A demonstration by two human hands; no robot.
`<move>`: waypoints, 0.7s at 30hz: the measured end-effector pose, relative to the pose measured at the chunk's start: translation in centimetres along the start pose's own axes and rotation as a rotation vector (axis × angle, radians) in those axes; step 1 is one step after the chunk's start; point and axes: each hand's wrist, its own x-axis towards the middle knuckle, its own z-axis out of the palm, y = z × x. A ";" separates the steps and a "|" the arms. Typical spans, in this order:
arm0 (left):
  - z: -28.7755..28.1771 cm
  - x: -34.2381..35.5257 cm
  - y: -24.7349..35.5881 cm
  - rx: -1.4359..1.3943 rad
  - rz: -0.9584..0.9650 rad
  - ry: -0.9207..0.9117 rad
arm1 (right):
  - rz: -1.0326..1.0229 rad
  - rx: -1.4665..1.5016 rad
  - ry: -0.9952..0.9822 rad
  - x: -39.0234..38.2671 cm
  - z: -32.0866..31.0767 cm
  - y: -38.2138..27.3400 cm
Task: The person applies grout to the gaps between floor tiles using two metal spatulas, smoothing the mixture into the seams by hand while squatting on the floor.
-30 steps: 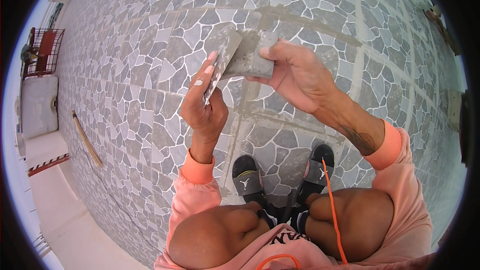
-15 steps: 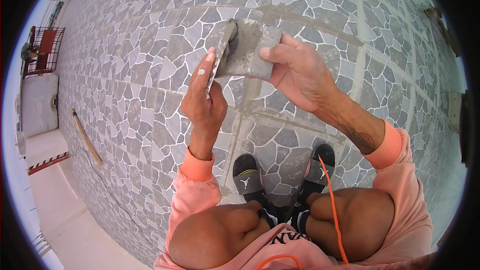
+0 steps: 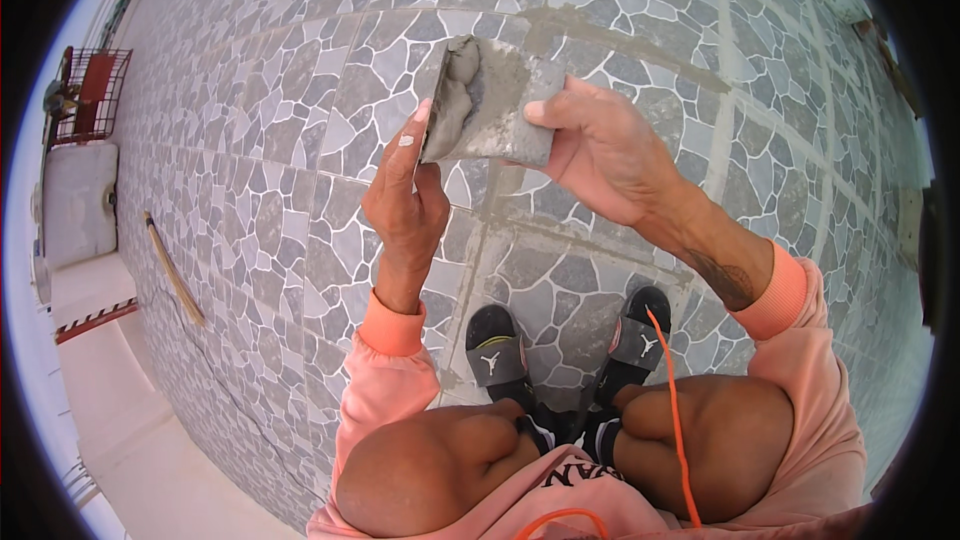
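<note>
My right hand [image 3: 610, 145] pinches the right edge of a thin, flat grey piece [image 3: 510, 105] smeared with wet cement, its thumb on top and the fingers underneath. A thick ridge of wet grey cement [image 3: 455, 95] lies along the left side of this piece. My left hand [image 3: 408, 195] is closed on that left side, fingers stretched up along the edge. I cannot tell whether the left strip is a separate blade or part of the same piece. A pale cement spot marks one left finger. Both hands are held above the tiled floor.
Stone-patterned tiles [image 3: 280, 210] cover the floor, with grey cement-smeared joints [image 3: 630, 50] around me. My sandalled feet [image 3: 497, 350] are below my hands. A curved stick [image 3: 172, 270] lies at left, near a white container [image 3: 82, 205] and a red wire rack [image 3: 98, 95].
The left side of the grey piece has tilted from nearly edge-on to flatter, so more of the cement ridge shows. Both hands have stayed almost in place.
</note>
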 end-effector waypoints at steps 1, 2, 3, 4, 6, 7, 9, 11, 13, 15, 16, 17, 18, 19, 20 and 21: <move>-0.2 0.4 0.2 0.067 0.033 -0.006 | -0.005 0.007 -0.001 0.1 -0.1 0.0; -0.4 0.7 0.3 0.134 0.066 -0.013 | -0.004 0.008 -0.002 0.1 -0.3 0.0; -0.4 0.9 0.2 0.136 0.065 -0.012 | 0.023 -0.007 -0.018 0.1 -0.7 -0.1; -0.4 1.1 0.1 0.146 0.125 -0.008 | 0.048 -0.023 -0.033 0.2 -0.9 -0.2; -0.4 1.0 -0.1 0.156 0.186 -0.002 | 0.065 -0.012 -0.036 0.3 -1.2 -0.5; -0.3 0.6 -0.2 0.121 0.130 -0.013 | 0.081 -0.002 -0.035 0.3 -1.4 -0.7; -0.1 0.2 -0.5 0.081 0.073 -0.021 | 0.087 -0.021 -0.037 0.6 -2.1 -1.3; -0.5 0.1 -1.1 0.188 0.171 -0.037 | 0.097 -0.030 -0.045 0.6 -2.3 -1.6; -0.9 -0.5 -1.2 0.199 0.112 -0.083 | 0.077 0.008 -0.008 0.2 -1.8 -2.6; -1.3 -1.2 -1.0 0.212 0.048 -0.122 | 0.038 -0.020 -0.026 0.1 -1.2 -3.6; -1.3 -1.6 -0.5 0.095 -0.256 -0.157 | -0.003 -0.045 -0.041 0.1 -0.8 -3.9; -1.2 -1.9 -0.1 -0.028 -0.560 -0.187 | 0.008 -0.051 -0.047 0.1 -0.2 -4.0; -0.2 -1.9 -0.7 -0.307 -0.481 0.004 | -0.076 -0.159 0.020 0.1 0.5 -3.9; -0.3 -1.6 -0.5 -0.300 -0.493 0.017 | -0.155 -0.266 0.087 0.0 0.8 -3.7; -0.7 -1.3 -0.2 -0.549 -0.761 -0.036 | -0.138 -0.270 0.078 0.0 0.7 -3.3; -0.9 -1.0 0.3 -0.796 -0.914 -0.059 | -0.241 -0.573 0.083 -0.1 0.4 -2.8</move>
